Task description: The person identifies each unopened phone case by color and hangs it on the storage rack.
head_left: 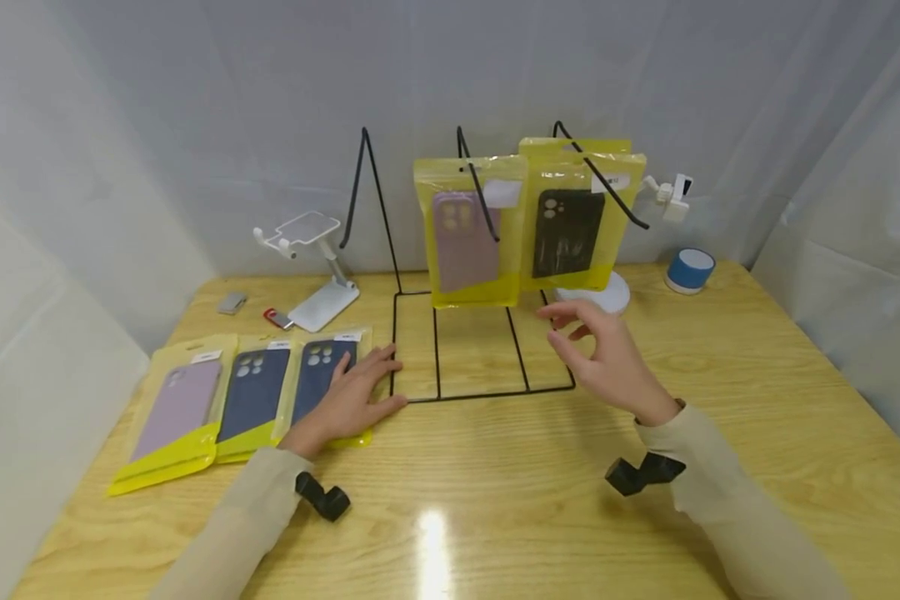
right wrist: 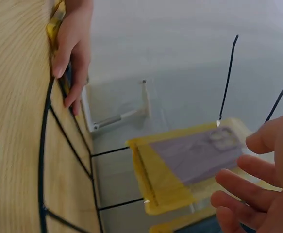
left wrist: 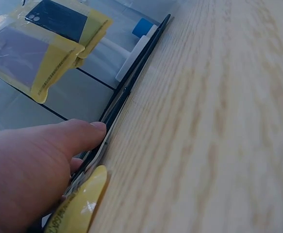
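A black wire display rack [head_left: 482, 395] stands on the table with three hooks rising at its back. From the middle hook hangs a yellow-edged packet with a purple phone case [head_left: 467, 250]. A black phone case [head_left: 566, 237] in similar packaging hangs on the right hook, another packet behind it. My left hand [head_left: 348, 404] rests with spread fingers at the rack's front left corner, partly over a packaged dark blue phone case [head_left: 311, 377]. Beside that lie another dark blue case [head_left: 253, 393] and a light purple one [head_left: 176, 408]. My right hand [head_left: 607, 358], loosely bent and holding nothing, hovers by the rack's right side.
Behind the flat packets are a white folding phone stand [head_left: 324, 308], a red USB drive [head_left: 277, 317] and a small grey object [head_left: 232, 302]. At the back right are a white disc [head_left: 611, 293], a blue-and-white cylinder [head_left: 691, 271] and a white device [head_left: 672, 200]. Pale curtains enclose the table.
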A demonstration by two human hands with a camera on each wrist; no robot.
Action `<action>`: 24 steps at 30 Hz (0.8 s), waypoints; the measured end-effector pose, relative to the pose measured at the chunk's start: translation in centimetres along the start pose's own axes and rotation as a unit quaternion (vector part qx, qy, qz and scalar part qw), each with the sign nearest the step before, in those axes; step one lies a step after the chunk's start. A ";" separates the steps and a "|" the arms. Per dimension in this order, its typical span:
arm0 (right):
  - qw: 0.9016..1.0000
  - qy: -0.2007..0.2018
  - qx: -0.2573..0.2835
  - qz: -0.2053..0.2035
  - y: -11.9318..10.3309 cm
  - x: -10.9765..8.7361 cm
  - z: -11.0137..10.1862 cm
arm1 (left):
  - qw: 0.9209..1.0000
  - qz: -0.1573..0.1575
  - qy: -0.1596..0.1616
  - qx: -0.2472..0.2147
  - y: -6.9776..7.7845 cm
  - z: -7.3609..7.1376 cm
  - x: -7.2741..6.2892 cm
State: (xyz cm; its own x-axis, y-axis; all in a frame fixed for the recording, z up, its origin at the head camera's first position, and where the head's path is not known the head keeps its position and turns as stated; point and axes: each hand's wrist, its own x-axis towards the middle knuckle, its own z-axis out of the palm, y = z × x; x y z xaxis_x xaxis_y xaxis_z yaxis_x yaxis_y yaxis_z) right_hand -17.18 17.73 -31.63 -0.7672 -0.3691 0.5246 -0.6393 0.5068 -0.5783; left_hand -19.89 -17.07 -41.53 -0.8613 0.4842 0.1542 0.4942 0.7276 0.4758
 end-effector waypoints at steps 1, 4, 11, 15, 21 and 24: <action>1.000 -0.011 0.003 0.010 0.5 -0.2 -0.1 | 1.000 0.000 0.001 -0.001 0.0 0.0 0.0; 0.997 -0.070 0.018 0.040 2.1 -0.5 -0.3 | 1.000 0.002 0.003 -0.002 0.0 0.1 0.0; 0.968 -0.199 0.074 0.131 6.4 -1.1 -0.1 | 1.000 -0.004 -0.001 0.000 -0.1 0.2 -0.2; 0.962 -0.227 0.058 0.139 8.4 -1.7 0.2 | 1.000 0.000 0.001 -0.001 -0.1 0.2 -0.2; 0.957 -0.255 -0.049 0.127 9.9 -2.3 0.4 | 1.000 -0.003 -0.002 0.003 0.1 0.0 -0.1; 0.947 -0.275 -0.066 0.153 10.2 -2.6 0.6 | 1.000 -0.005 -0.008 -0.001 0.1 -0.1 0.0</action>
State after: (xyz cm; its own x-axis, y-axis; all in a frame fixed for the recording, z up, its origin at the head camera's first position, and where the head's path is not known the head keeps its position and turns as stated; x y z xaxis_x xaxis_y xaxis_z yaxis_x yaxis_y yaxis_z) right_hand -21.75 23.36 -39.28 -0.8493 -0.5216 -0.0810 -0.3993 0.7353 -0.5477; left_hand -19.83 -17.04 -41.42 -0.8645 0.4840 0.1354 0.4848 0.7320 0.4787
